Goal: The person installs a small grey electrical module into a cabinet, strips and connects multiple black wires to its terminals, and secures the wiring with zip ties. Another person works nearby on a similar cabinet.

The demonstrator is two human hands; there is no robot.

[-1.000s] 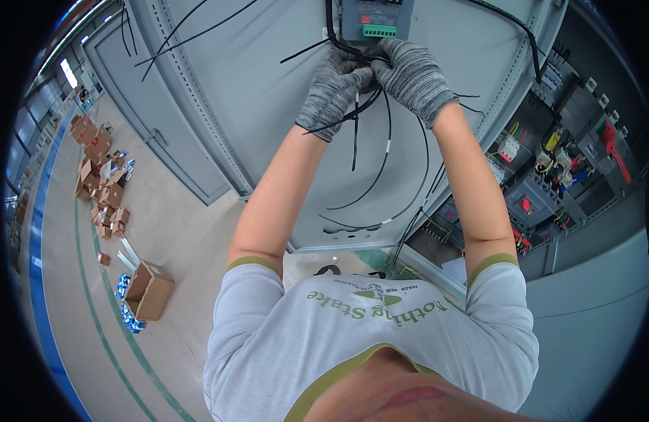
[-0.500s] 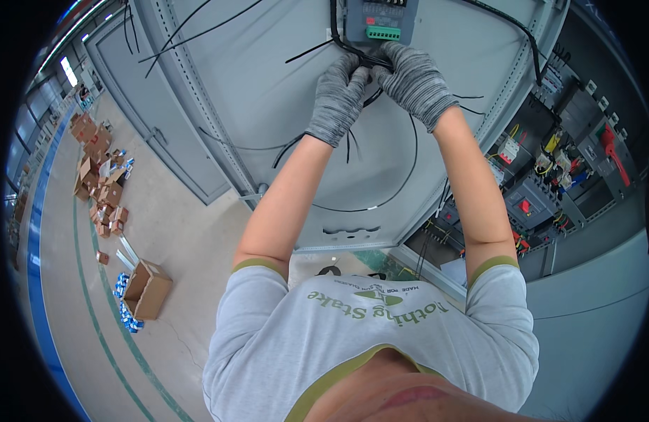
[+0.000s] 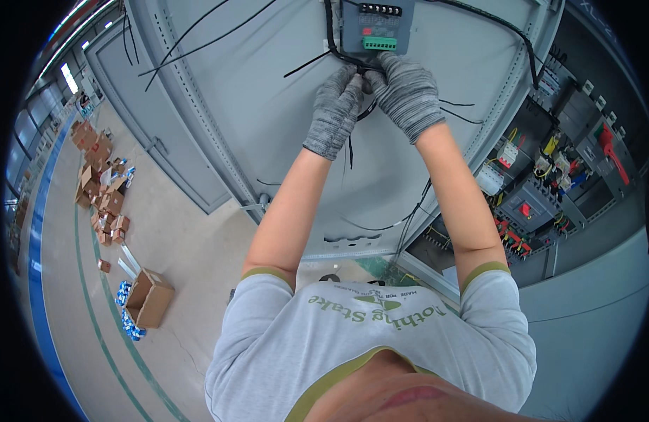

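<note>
A black wire bundle (image 3: 348, 59) runs down the grey cabinet door panel (image 3: 282, 105) and bends below a grey meter module (image 3: 386, 24) with a green terminal block (image 3: 379, 43). Both my hands wear grey knitted gloves and are closed on this bundle just under the block. My left hand (image 3: 335, 112) pinches it from the left, fingertips up. My right hand (image 3: 410, 95) grips close beside it, the fingertips of the two nearly touching. Loose wire ends stick out around the hands, and a cut black end (image 3: 307, 65) points left. The exact grip between the fingertips is hidden.
An open cabinet with breakers and coloured wires (image 3: 528, 200) stands at the right. Another grey cabinet door (image 3: 152, 112) is at the left. Cardboard boxes (image 3: 150, 299) lie on the floor farther left. Loose black wires (image 3: 219, 42) cross the panel's upper left.
Both hands have shifted slightly left and down in the view, still on the bundle. The long wire that looped below the hands now hangs lower right, near the panel's bottom edge.
</note>
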